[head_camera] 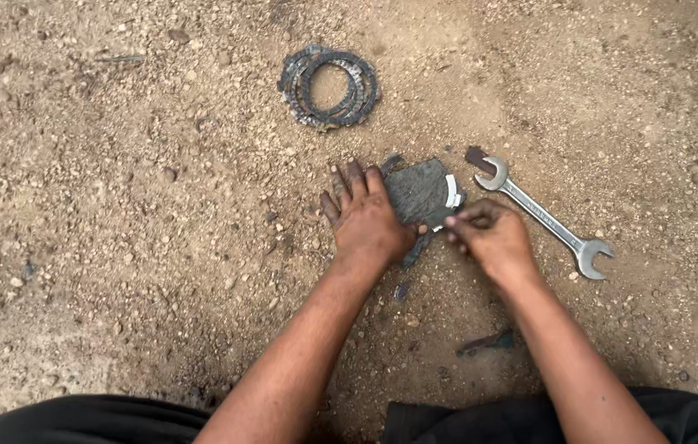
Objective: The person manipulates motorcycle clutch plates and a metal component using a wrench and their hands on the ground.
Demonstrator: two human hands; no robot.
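On the gravelly dirt ground lies a dark grey flat piece of sheet material (420,191) with a white curved strip (451,191) at its right edge. My left hand (363,215) presses flat on the sheet's left side, fingers spread. My right hand (488,234) has its fingers pinched together at the sheet's lower right edge, seemingly on a small tool or on the edge itself; what it pinches is too small to tell. A silver double open-ended wrench (543,217) lies just right of my right hand, pointing diagonally.
A stack of dark toothed rings (330,86) lies farther away on the dirt. A small dark scrap (487,340) and another bit (401,290) lie near my forearms. My dark-clothed knees (529,419) fill the bottom edge.
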